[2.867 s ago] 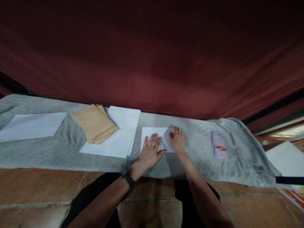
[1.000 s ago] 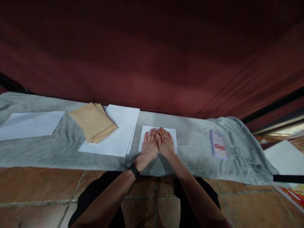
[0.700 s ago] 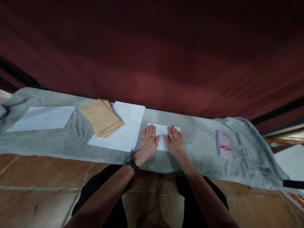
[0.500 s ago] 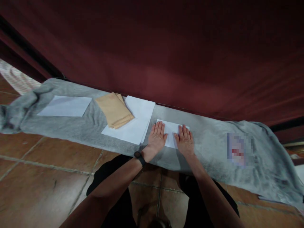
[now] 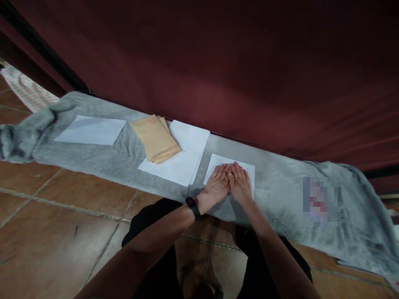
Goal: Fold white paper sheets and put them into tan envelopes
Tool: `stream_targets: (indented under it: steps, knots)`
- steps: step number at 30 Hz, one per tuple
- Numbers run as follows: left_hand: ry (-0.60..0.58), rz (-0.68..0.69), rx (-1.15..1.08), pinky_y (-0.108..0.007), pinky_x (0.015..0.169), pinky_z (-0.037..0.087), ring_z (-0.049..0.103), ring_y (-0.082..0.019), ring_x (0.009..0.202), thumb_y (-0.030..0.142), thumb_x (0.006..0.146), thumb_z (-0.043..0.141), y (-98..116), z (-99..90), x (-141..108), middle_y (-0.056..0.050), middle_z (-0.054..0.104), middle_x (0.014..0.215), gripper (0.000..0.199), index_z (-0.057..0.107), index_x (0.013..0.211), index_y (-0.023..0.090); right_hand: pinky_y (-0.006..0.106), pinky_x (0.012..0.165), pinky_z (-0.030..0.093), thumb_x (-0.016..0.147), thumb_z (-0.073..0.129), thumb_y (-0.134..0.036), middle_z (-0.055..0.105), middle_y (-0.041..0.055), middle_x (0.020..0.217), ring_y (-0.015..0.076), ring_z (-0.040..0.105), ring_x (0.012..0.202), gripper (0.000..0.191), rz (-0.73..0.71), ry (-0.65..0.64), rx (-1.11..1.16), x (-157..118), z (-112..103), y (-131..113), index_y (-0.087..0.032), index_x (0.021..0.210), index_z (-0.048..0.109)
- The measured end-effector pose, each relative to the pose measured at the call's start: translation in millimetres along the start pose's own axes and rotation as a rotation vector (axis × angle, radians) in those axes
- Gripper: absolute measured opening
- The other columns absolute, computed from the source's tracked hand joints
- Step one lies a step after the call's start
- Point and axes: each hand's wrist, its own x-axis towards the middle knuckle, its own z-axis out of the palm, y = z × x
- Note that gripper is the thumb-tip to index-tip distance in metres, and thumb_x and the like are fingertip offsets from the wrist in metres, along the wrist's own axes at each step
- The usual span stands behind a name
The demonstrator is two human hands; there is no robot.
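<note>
A small white sheet of paper (image 5: 252, 179) lies on the grey cloth in front of me. My left hand (image 5: 219, 181) rests flat on its middle, palm down, fingers stretched out. Beside it my right hand (image 5: 239, 181) also lies flat on the paper, and the fingertips of both hands touch. Part of the sheet is hidden beneath them. To the left are larger white sheets (image 5: 177, 167), with a stack of brown envelopes (image 5: 156, 137) lying across them.
Another white sheet (image 5: 92, 131) lies at the far left of the grey cloth (image 5: 277, 182). A blurred flat item (image 5: 318, 201) is at the right. A dark red curtain (image 5: 218, 74) hangs behind, and floor tiles (image 5: 62, 224) show below.
Both hands have moved together from the sheet's left and right sides to its middle. The view has shifted slightly, and more of the sheet's edges shows.
</note>
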Motion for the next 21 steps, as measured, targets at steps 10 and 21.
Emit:
stream_targets:
  steps: [10,21]
  knots:
    - [0.057,-0.089,-0.036,-0.048,0.127,0.020,0.026,-0.023,0.155,0.027,0.103,0.030,-21.4,-1.6,17.4,-0.015,0.036,0.163,0.056,0.036,0.155,0.008,0.054,0.120,0.032,0.107,0.035,-0.036,0.036,0.0175,0.162,0.0295,0.037,0.150,0.053,0.047,0.113,-0.073,-3.9,0.7,10.2,-0.015,0.155,0.041]
    - [0.164,-0.361,-0.066,-0.048,0.118,0.038,0.034,-0.033,0.151,0.027,0.097,0.043,-34.8,-3.8,8.4,-0.028,0.034,0.161,0.062,0.037,0.152,-0.002,0.056,0.121,0.030,0.106,0.037,-0.041,0.039,0.0218,0.160,0.0343,0.038,0.148,0.058,0.097,0.198,-0.065,-16.5,-3.4,16.7,-0.008,0.153,0.043]
